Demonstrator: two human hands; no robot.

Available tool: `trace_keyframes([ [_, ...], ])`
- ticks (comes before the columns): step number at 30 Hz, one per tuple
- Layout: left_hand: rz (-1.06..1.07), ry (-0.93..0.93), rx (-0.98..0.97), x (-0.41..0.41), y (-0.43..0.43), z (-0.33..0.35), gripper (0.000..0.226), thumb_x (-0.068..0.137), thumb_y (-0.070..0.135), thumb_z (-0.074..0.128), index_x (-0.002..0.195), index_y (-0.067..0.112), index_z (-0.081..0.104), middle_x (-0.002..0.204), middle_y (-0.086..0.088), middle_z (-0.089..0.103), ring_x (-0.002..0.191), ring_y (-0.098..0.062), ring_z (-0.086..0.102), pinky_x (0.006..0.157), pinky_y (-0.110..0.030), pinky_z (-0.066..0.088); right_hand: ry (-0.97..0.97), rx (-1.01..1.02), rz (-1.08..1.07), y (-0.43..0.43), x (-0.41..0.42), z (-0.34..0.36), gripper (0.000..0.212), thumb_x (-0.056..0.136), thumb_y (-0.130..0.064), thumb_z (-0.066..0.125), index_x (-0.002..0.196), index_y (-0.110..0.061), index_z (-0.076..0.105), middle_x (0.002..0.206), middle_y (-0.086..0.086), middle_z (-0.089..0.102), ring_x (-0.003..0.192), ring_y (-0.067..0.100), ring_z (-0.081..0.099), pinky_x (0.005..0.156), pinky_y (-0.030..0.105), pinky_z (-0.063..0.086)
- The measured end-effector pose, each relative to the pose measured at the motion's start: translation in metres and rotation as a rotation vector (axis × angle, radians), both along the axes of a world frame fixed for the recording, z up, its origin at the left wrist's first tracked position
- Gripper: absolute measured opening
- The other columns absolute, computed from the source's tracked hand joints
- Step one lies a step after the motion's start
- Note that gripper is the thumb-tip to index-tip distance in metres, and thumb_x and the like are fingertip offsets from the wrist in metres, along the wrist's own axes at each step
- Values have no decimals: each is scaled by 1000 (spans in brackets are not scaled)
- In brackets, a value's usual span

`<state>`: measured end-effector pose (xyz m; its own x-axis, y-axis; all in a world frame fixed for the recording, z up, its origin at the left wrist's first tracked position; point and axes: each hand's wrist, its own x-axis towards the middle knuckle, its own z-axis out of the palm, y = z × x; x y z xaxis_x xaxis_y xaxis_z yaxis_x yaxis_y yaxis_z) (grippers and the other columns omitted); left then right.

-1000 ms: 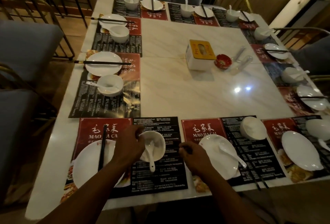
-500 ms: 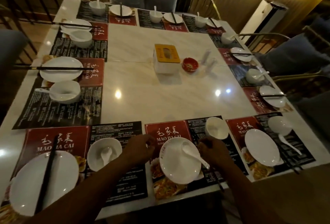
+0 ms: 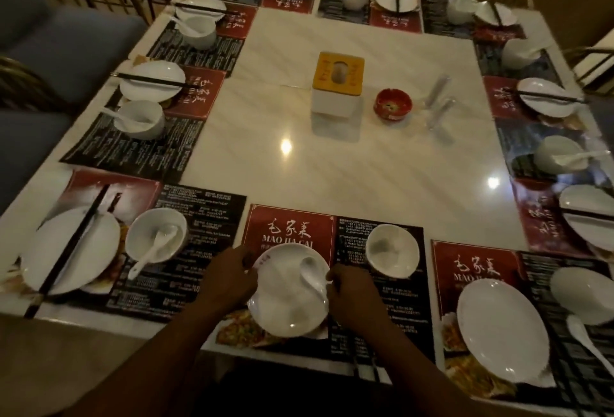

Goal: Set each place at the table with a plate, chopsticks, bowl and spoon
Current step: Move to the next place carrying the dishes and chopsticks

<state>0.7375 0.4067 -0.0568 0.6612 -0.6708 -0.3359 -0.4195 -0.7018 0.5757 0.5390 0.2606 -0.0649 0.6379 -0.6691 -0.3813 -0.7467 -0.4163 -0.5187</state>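
Marble table [image 3: 332,157] in a dim room has paper mats [image 3: 289,230] all around its edge. At the near middle place, a white plate [image 3: 282,303] sits close to the near edge. The left hand [image 3: 229,278] holds the plate's left rim with curled fingers. The right hand [image 3: 352,290] is curled at the right rim, by the handle of the spoon [image 3: 310,273] lying on the plate. I cannot tell if it pinches the spoon or the plate. The bowl [image 3: 392,249] stands just beside that hand, on its far side.

If the plate tips, the loose spoon could slide off. The right hand could bump the bowl. A pull toward the near edge could drop the plate.
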Motion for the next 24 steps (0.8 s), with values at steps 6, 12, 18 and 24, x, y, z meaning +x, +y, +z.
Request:
trace_keyframes([
  [6,91,-58,-14,-20,2,-4,29,86,19,71,114,22,67,103,9,58,95,-9,54,80,-26,46,44,18,59,2,-15,-3,21,87,-35,66,104,-22,63,98,-6,64,89,12,60,76,28,53],
  [12,109,-58,-53,-41,-15,-7,38,86,18,72,122,20,62,114,3,61,96,-10,58,83,-25,49,-140,-43,-112,0,-31,-2,11,91,-29,60,83,-24,55,80,-10,57,71,6,56,64,29,53],
  [18,11,89,-162,-73,-62,3,36,92,15,65,127,21,62,113,6,67,94,-2,60,85,-21,51,-277,-227,-569,-71,-70,-2,20,88,-26,67,105,-21,56,101,-1,56,88,16,57,67,29,46],
  [24,-124,316,-187,-105,-129,14,52,95,16,60,145,19,47,136,-5,59,118,-18,58,100,-37,50,-184,198,-665,-97,-87,-17,40,89,-34,68,124,-19,56,108,2,67,96,19,65,85,43,56],
])
